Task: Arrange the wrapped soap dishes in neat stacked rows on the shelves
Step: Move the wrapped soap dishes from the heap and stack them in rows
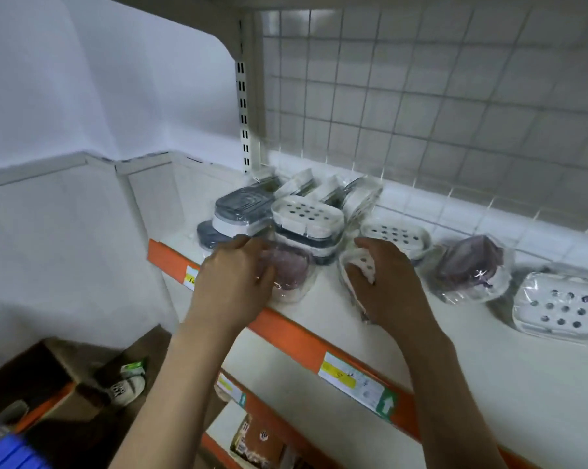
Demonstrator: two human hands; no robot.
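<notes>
Closest of all, two bare arms reaching up from the bottom of the frame. At their ends, the hands, apart from each other, both over the front of the white shelf [353, 336] in the middle of the frame. Left hand [231, 286] curled round a pink soap dish [287, 269] in clear wrap. Right hand [390, 286] curled round a white soap dish [362, 267], wrapped too.

Probably very light, like a small plastic toy. Looks stiff under the wrap, so no squashing from a soft squeeze. Slippery and crinkly on the outside, though, so easy to drop. Best to grab by the two long sides, thumb on one and fingers on the other, not by the loose wrap. Likely to slide off a stack unless set down flat.

Small and oval, with round corners. White tops with dark round holes on some; grey, pink or purple on others. Shiny all over from the wrap.

Just behind the hands, a messy pile [306, 225] of more dishes, some flat, some leaning. Right of the middle, three more lying alone: a holed white dish [399, 235], a purple dish [470, 265], and a last white dish [563, 306] at the right edge. Behind it all, at the upper right, a wire grid [421, 96].
</notes>
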